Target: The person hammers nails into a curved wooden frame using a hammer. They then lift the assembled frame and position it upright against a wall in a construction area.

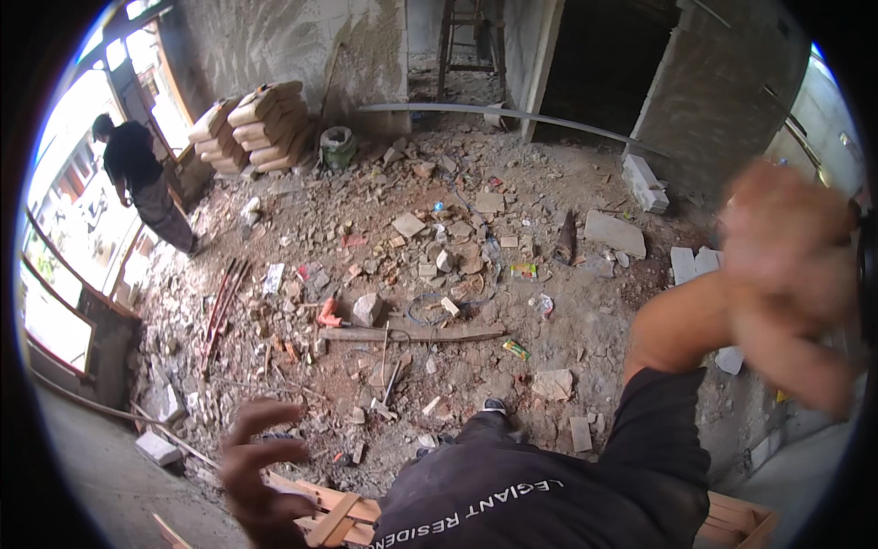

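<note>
My left hand [261, 476] is raised at the lower left, its fingers curved and apart, holding nothing that I can see. Slatted pale wood [340, 523] lies just beside and below it. On the right, my bent right arm [686, 325] lifts my right hand [786, 238] close to the camera. Motion smears its fingers, so whether anything is in them does not show. Out on the rubble lie a hammer [391, 384], an orange power tool [329, 313] and a wooden plank [412, 335], all apart from both hands. One shoe [494, 405] of mine shows below the plank.
Broken masonry covers the floor [457, 302]. A person [137, 174] stands by the window opening at left. Stacked sacks [270, 128], a green bag [337, 146] and a ladder [471, 50] stand farther back. Reddish rods [224, 306] lie left; white blocks [645, 183] lie right.
</note>
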The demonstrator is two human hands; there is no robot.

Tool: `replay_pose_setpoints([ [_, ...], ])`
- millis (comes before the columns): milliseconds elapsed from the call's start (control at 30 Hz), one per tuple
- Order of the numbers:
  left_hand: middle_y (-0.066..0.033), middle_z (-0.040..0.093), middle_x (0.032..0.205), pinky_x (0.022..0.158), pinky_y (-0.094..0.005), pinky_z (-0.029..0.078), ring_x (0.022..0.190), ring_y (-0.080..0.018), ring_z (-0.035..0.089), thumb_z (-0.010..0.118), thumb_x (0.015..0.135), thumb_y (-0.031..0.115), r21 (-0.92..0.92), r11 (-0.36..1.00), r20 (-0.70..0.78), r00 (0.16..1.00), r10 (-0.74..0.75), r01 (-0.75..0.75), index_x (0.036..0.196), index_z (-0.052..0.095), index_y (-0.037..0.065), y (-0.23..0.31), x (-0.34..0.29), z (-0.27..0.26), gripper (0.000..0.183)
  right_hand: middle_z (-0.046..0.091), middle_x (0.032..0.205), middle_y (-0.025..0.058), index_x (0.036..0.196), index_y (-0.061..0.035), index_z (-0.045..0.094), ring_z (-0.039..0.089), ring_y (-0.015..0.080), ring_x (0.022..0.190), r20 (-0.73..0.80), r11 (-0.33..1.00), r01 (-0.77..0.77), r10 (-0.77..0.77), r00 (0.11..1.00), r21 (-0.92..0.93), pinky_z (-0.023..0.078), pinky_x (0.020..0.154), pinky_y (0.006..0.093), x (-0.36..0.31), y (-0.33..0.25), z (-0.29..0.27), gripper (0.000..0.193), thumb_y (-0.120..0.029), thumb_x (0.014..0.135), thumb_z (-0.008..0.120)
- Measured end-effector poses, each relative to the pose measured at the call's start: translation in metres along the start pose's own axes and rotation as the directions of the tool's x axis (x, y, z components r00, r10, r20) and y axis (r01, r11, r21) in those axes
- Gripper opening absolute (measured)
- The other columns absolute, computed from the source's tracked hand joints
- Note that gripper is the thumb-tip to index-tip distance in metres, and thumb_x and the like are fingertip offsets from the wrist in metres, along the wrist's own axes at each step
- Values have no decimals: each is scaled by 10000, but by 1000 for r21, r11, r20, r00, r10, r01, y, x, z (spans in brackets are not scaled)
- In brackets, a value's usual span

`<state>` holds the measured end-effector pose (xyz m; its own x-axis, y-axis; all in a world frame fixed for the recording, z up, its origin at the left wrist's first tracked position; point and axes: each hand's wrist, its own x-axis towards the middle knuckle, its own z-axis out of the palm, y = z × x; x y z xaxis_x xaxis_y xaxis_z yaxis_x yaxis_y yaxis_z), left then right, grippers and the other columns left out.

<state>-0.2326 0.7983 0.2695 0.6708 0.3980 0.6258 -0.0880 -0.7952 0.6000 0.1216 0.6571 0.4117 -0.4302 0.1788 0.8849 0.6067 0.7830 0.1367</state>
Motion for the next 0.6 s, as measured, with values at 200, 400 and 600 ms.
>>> replay_pose_setpoints([
  [200, -187, 571, 1081, 820, -480, 428, 992, -321, 561, 674, 745, 411, -636, 768, 486, 809, 331, 68, 932, 613, 52, 7, -16, 69, 410, 605, 747, 63, 870, -36, 614, 569, 113, 627, 301, 636, -679, 609, 733, 367, 468, 548, 261, -143, 47, 157, 256, -290, 864, 583],
  [400, -233, 477, 1234, 894, -578, 321, 1148, -412, 445, 542, 861, 374, -744, 663, 540, 654, 529, 78, 878, 587, 67, -4, 11, 84, 311, 563, 703, 80, 765, -26, 545, 534, 181, 618, 712, 215, -968, 699, 61, -128, 425, 590, 345, -340, 9, 268, 330, -336, 877, 548],
  [600, -211, 563, 1095, 856, -502, 385, 1015, -327, 560, 459, 911, 316, -657, 753, 556, 655, 512, -32, 877, 522, 49, -2, 74, 120, 277, 607, 656, 137, 731, -48, 622, 600, 276, 617, 665, 84, -974, 743, -80, -210, 449, 600, 393, -425, 9, 213, 393, -417, 841, 538],
])
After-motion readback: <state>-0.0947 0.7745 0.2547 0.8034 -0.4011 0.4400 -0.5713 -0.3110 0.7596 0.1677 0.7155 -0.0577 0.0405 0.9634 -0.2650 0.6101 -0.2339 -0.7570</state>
